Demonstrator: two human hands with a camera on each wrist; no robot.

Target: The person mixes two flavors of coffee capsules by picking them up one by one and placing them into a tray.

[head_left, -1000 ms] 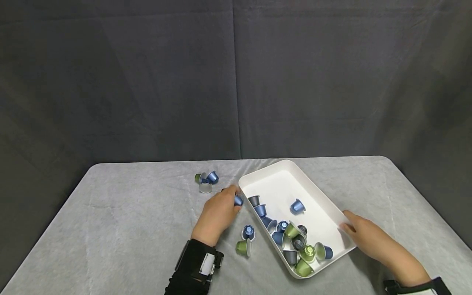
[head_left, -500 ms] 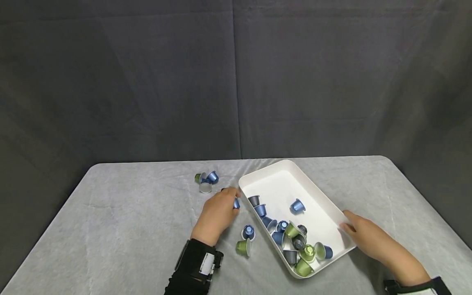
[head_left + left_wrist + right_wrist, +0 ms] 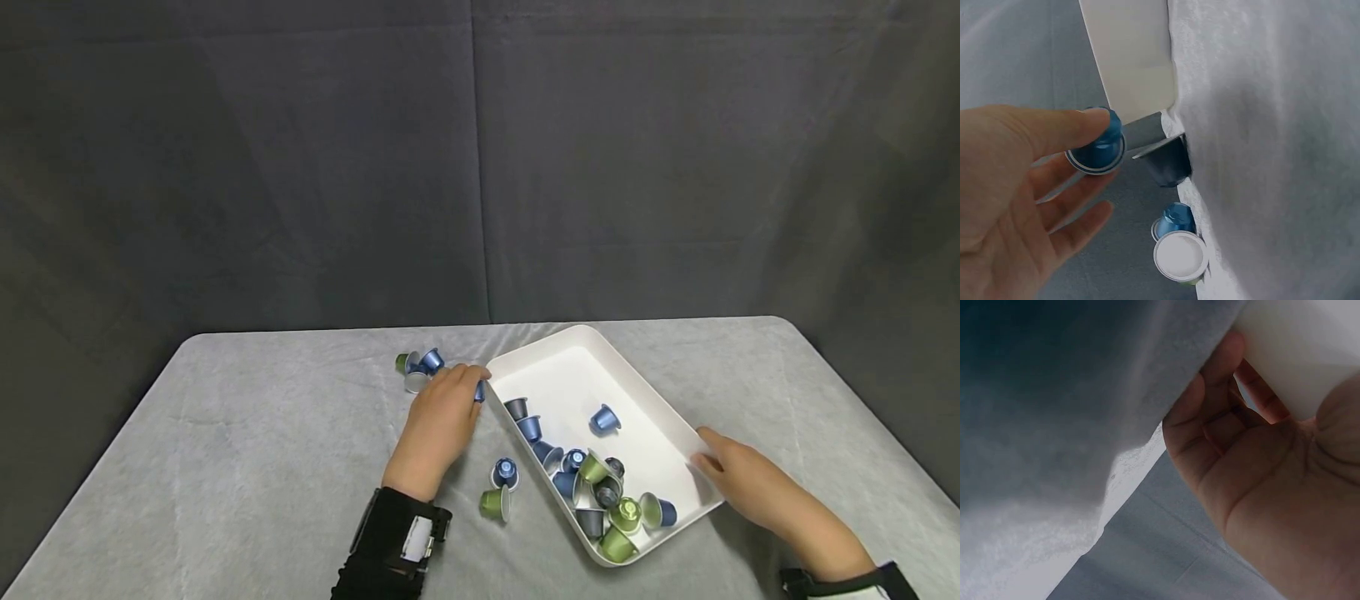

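My left hand (image 3: 441, 421) pinches a blue coffee capsule (image 3: 1099, 153) between thumb and fingers, beside the left corner of a white tray (image 3: 577, 367). A dark capsule (image 3: 1166, 161) lies just beyond those fingers in the left wrist view; the hand hides it in the head view. At the tray's right side, my right hand (image 3: 750, 483) grips the wall, thumb on the rim and the other fingers outside or beneath. Blue, green and dark capsules lie in the tray, mostly along its left wall and near corner; one blue capsule (image 3: 604, 419) sits apart.
Behind the left hand, a small cluster has a blue capsule (image 3: 432, 360) and a green capsule (image 3: 402, 362). Nearer me, an upright blue capsule (image 3: 506, 472) stands by a tipped green capsule (image 3: 495, 503). A grey cloth (image 3: 247, 467) covers the table.
My left hand, with the blue capsule, has shifted slightly away from me, toward the far cluster, now partly covering it. The right hand and tray have stayed put.
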